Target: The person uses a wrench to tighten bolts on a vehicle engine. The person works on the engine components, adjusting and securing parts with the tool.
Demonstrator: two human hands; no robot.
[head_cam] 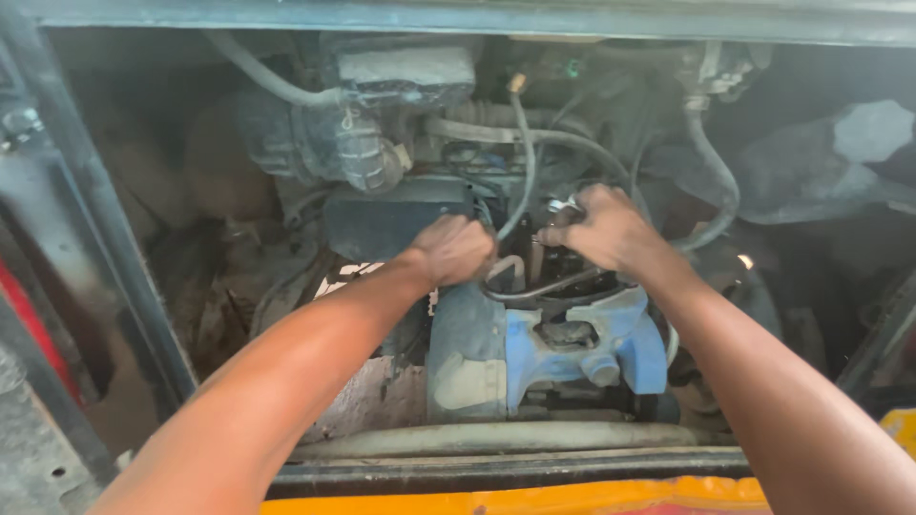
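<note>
Both my arms reach into a grimy engine bay. My right hand [603,229] is closed around a small shiny metal tool [563,204], held above the blue engine part [582,351]. My left hand [454,249] is curled into a fist beside a thin grey hose [523,162] and a dark box-like cover [386,219]; whether it grips anything is hidden by its own fingers. The two hands are a short gap apart, with dark engine parts between them.
A thick grey hose [267,78] runs to a ribbed air duct [363,157] at the back left. Another hose [718,176] curves down on the right. A metal frame edge [86,191] borders the left, a yellow panel [534,498] the front.
</note>
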